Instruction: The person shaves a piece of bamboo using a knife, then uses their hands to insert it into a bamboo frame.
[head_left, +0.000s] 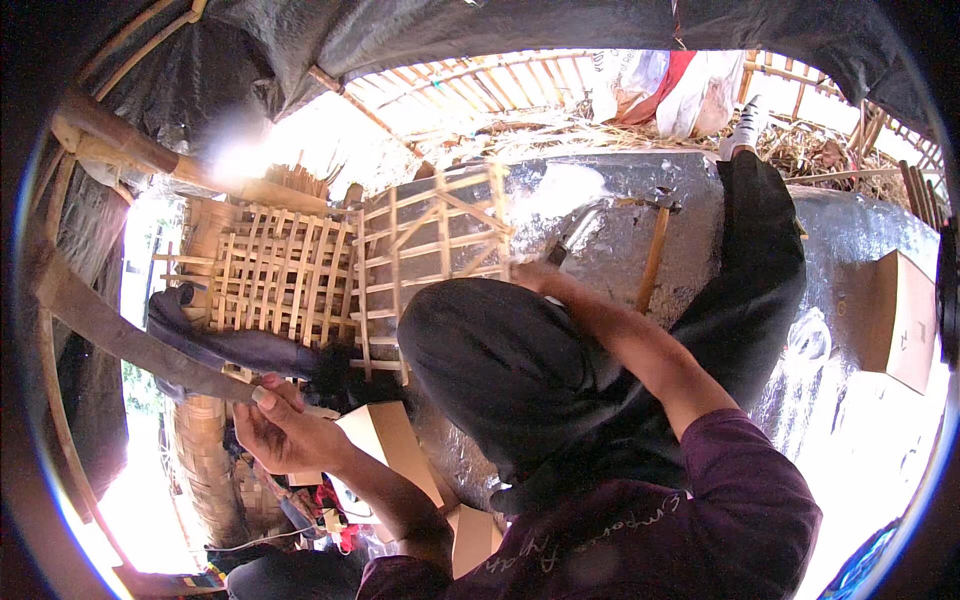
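Observation:
My left hand is closed on the near end of a long, flat, dark bamboo strip, which runs up and to the left. My right hand reaches past my bent knee in black trousers, and the knee hides most of it. The hand grips the dark handle of a knife whose shiny blade points up and to the right. Beside the blade lies a hammer with a wooden handle. An open bamboo lattice cage stands just left of the knife.
A flatter bamboo lattice leans left of the cage, with a dark bundle below it. A woven basket and a cardboard box sit at lower left. Another cardboard box is at right. Silver sheeting covers the ground.

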